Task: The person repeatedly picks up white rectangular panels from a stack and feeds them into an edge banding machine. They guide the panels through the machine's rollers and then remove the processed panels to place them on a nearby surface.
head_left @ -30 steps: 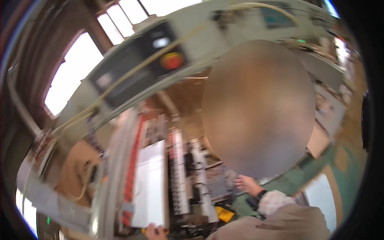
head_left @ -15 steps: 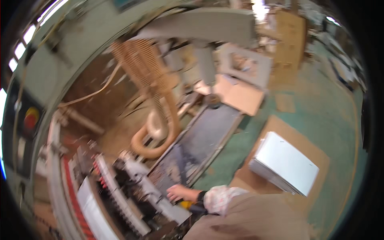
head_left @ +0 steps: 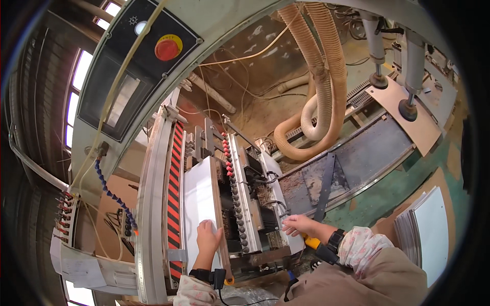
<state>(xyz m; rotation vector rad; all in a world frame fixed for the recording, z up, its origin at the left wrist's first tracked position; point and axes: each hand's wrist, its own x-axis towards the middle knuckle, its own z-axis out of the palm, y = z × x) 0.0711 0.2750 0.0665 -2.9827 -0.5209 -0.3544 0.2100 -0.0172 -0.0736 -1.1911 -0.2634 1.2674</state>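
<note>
A long white panel (head_left: 198, 191) lies lengthwise in the machine, beside a rail with a row of red and black knobs (head_left: 228, 158). My left hand (head_left: 207, 238) rests on the near end of that panel, its thumb apart from its fingers. To the right, my right hand (head_left: 300, 225) hovers near the light metal strip (head_left: 286, 217) of the machine, fingers loosely bent and nothing seen in them. A yellow and black device (head_left: 312, 243) sits by my right wrist.
A control panel with a red stop button (head_left: 167, 48) stands at upper left. Red-black striped edging (head_left: 175, 204) runs along the left guide. Ribbed hoses (head_left: 334, 76) hang behind. Stacked white boards (head_left: 433, 232) sit on cardboard at right. Clamp cylinders (head_left: 414, 61) press a brown board.
The view has turned left toward the machine and control panel. My left hand has come into view on the white panel. My right hand stays over the machine's near right side.
</note>
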